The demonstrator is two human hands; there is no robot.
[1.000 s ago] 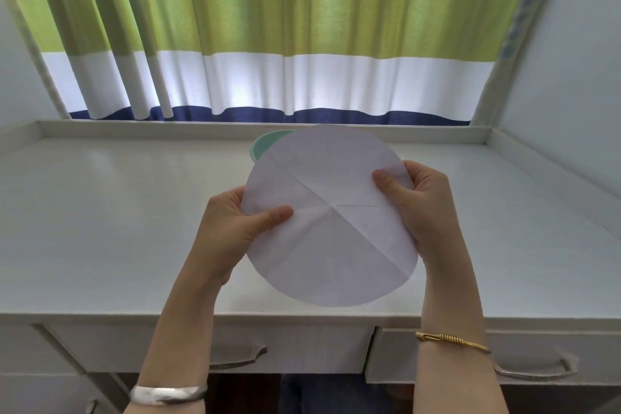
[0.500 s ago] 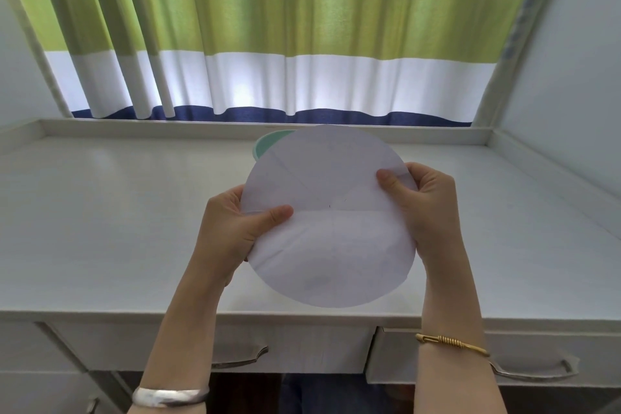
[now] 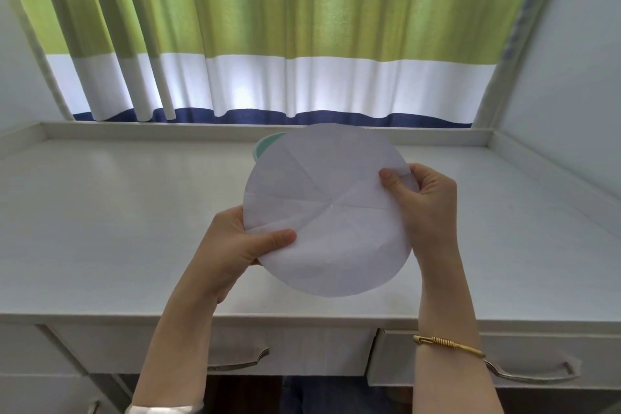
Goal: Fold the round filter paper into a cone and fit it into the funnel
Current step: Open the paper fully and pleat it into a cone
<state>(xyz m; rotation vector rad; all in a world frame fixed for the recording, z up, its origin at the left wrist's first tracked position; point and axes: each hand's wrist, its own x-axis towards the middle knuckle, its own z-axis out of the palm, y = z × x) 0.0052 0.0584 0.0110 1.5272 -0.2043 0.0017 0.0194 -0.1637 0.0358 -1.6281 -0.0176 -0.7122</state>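
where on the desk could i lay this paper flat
Bare desk lies left of the left hand, out to the raised edge, and right of the right hand toward the wall. Behind the paper sits a green funnel, mostly hidden.

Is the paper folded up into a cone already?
No, the filter paper is spread out as a flat creased circle, pinched at its edges by the left hand and the right hand.

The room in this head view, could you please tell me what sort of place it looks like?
Probably a home room rather than a lab: a white desk with drawers stands before a window hung with a green, white and navy striped curtain. Both hands hold a creased round paper.
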